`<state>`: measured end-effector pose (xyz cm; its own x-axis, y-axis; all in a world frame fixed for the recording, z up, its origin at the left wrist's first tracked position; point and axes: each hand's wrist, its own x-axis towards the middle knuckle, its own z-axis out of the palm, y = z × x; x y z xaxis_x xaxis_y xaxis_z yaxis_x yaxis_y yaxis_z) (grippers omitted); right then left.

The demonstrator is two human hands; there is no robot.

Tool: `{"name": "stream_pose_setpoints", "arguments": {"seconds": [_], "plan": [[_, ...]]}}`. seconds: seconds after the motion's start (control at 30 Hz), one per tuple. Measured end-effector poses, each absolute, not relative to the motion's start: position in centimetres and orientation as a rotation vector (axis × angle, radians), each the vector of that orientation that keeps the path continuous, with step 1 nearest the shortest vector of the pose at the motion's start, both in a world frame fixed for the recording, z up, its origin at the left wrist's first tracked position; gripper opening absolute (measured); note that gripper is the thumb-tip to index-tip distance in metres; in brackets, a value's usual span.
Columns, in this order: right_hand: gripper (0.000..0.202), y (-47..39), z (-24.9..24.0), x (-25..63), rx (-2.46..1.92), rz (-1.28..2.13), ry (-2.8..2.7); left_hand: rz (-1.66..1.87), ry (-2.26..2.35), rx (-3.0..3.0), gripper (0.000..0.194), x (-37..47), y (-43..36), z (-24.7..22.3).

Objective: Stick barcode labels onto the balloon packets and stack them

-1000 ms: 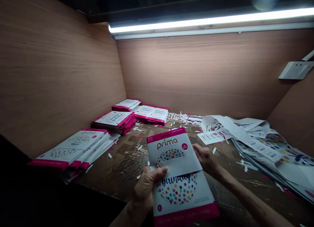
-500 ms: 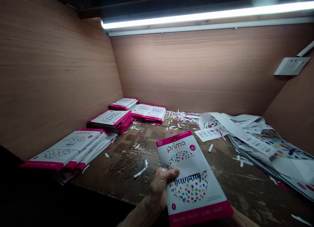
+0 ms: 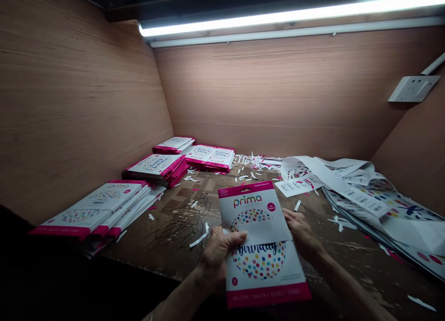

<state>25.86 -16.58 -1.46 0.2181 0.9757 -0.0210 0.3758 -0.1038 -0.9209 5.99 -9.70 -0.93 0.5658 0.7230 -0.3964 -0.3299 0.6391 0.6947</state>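
A white and pink balloon packet, printed with coloured dots and "birthday", is held up over the front of the worktop. My left hand grips its left side, the thumb lying on the front and the other fingers hidden behind. At the packet's right edge my right hand is closed, its fingers bent against the edge; the fingertips are partly out of sight. Across the middle of the packet runs a plain pale band that covers part of the print.
Stacks of similar packets line the left side, with more packets at the back. Paper scraps litter the worktop. On the right, label strips lie over dotted flat sheets. A socket is on the right wall.
My right hand has come up from behind the packet's lower right corner to its right edge. The packet has shifted slightly left and stands more upright, still in my left hand.
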Motion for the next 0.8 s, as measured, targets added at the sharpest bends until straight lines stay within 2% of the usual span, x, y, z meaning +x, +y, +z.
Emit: {"name": "stream_pose_setpoints", "arguments": {"seconds": [0.1, 0.2, 0.27, 0.47, 0.57, 0.67, 0.8], "plan": [[0.041, -16.6, -1.2, 26.1, -1.436, 1.128, -1.208, 0.671, 0.694, 0.706, 0.027, 5.8, -9.2, -0.8], [0.037, -17.0, -1.5, 25.8, -1.227, 1.369, -1.000, 0.646, 0.698, 0.771, 0.020, 6.2, -9.3, -1.2], [0.037, -17.1, -2.0, 25.3, -1.204, 1.400, -0.888, 0.637, 0.722, 0.793, 0.017, 6.6, -9.6, -1.4], [0.030, -16.6, -2.8, 24.3, -1.167, 1.268, -0.671, 0.622, 0.694, 0.954, 0.026, 7.4, -8.6, 1.0], [0.025, -16.8, -1.4, 25.3, -1.154, 1.114, -0.562, 0.954, 0.741, 1.099, 0.035, 6.5, -8.3, 2.4], [0.024, -17.7, 0.8, 27.1, -1.186, 0.964, -0.438, 1.208, 0.725, 0.971, 0.033, 6.0, -10.1, 0.9], [0.027, -19.0, 2.3, 28.2, -1.142, 0.988, -0.347, 0.629, 0.412, 0.540, 0.052, 8.5, -14.2, -3.2]]}}
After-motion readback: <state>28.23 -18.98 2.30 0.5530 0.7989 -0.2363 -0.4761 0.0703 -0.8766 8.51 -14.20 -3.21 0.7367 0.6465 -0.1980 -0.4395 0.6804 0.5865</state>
